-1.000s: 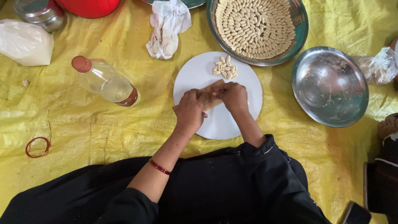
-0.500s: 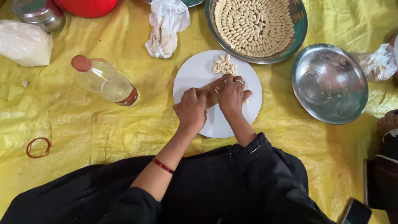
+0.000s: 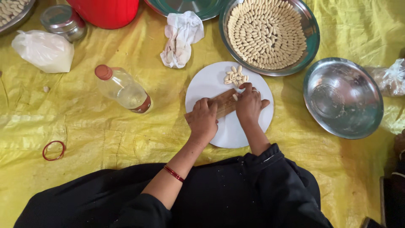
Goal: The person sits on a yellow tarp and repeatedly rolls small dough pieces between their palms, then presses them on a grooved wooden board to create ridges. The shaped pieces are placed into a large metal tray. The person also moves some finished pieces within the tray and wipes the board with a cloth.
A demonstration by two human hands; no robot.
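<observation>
A round white plate (image 3: pixel 206 84) lies on the yellow sheet (image 3: pixel 126 135) in front of me. A ridged wooden board (image 3: pixel 223 103) rests across it. My left hand (image 3: pixel 203 120) presses on the board's near left end. My right hand (image 3: pixel 249 103) sits at the board's far end, its fingertips pinching a small pale dough piece. A little heap of shaped dough pieces (image 3: pixel 236 76) lies at the plate's far edge.
A steel tray (image 3: pixel 312 38) packed with rows of shaped pieces stands behind the plate. An empty steel bowl (image 3: pixel 342 98) is at the right, an oil bottle (image 3: pixel 122 89) at the left. A crumpled cloth (image 3: pixel 181 39), white bag (image 3: pixel 44 51), red container (image 3: pixel 105 12) and red bangle (image 3: pixel 53 150) lie around.
My right hand has slid toward the far end of the board and now pinches a dough piece there. The board shows between my hands. The camera view shifted slightly.
</observation>
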